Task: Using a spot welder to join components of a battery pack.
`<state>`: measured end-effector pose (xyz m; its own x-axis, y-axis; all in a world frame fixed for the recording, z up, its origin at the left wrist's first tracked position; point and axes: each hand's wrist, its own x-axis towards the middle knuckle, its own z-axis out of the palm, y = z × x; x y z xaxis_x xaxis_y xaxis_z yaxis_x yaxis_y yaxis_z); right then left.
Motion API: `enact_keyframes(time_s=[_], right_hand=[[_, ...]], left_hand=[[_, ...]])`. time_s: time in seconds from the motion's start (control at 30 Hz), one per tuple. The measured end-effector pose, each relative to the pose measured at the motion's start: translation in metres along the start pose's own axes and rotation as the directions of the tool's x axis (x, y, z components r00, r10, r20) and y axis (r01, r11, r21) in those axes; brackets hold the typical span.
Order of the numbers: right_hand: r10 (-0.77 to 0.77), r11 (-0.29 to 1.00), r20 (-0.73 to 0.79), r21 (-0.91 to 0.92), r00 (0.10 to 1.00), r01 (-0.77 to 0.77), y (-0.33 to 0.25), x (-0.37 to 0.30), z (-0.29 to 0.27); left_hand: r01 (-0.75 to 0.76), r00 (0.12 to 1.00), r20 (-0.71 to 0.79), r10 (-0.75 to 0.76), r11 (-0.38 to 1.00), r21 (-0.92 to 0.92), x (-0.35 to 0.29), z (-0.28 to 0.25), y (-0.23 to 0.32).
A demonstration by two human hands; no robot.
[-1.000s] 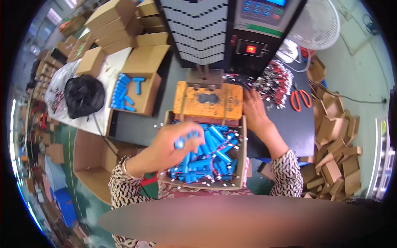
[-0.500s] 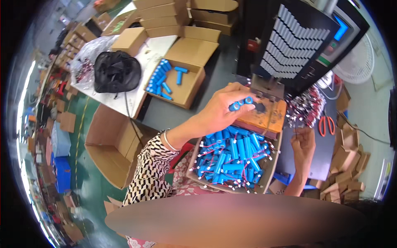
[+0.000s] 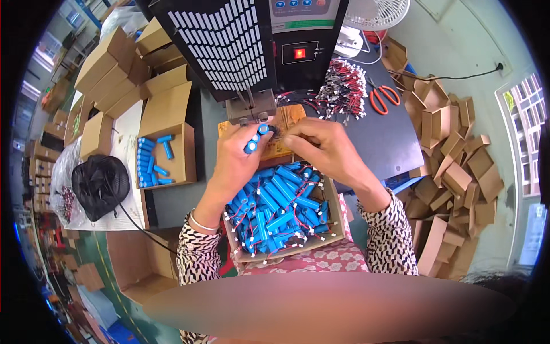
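My left hand [image 3: 232, 153] is closed around blue cylindrical battery cells [image 3: 252, 143], their ends showing between thumb and fingers. It is at the left of a worn wooden block [image 3: 291, 116], just below the metal head [image 3: 251, 107] of a black machine [image 3: 220, 49]. Over the block's right side, my right hand [image 3: 332, 148] has thumb and fingertips pinched together; what they hold, if anything, is too small to make out. Below both hands, a carton [image 3: 309, 250] holds many blue cells [image 3: 279, 192] with thin red and black wires and white connectors.
Red and black wire leads [image 3: 344, 86] lie in a pile right of the machine, beside orange-handled scissors [image 3: 384, 98]. An open carton [image 3: 184, 155] with blue cells stands at left, near a black bag [image 3: 100, 186]. A fan [image 3: 375, 12] is behind; cardboard pieces [image 3: 452, 178] heap at right.
My right hand has moved from beside the wire pile to the block, near my left hand. My left hand still holds the cells. The view has turned to the right.
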<state>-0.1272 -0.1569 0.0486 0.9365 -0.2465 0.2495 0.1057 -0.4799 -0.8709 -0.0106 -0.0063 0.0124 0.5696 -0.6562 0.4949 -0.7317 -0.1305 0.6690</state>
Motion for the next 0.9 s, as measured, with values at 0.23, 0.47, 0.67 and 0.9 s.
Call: enact_keyframes(time_s=[0.23, 0.47, 0.67, 0.9], right_hand=[[0.04, 0.989, -0.029, 0.141, 0.999, -0.035, 0.011, 0.021, 0.028], [0.083, 0.992, -0.068, 0.101, 0.994, -0.076, 0.006, 0.031, 0.035], [0.086, 0.982, -0.075, 0.175, 0.993, -0.072, 0.01, 0.032, 0.037], [0.082, 0.988, -0.018, 0.132, 0.996, -0.079, 0.011, 0.027, 0.03]], left_hand=[[0.009, 1.0, -0.002, -0.009, 1.0, -0.013, -0.006, 0.0, -0.008], [0.002, 0.999, -0.043, -0.003, 1.0, -0.028, -0.005, -0.005, -0.004], [0.022, 0.999, -0.026, -0.022, 0.999, -0.028, -0.004, -0.004, -0.004], [0.034, 0.999, -0.01, -0.034, 0.999, -0.016, -0.003, -0.002, -0.004]])
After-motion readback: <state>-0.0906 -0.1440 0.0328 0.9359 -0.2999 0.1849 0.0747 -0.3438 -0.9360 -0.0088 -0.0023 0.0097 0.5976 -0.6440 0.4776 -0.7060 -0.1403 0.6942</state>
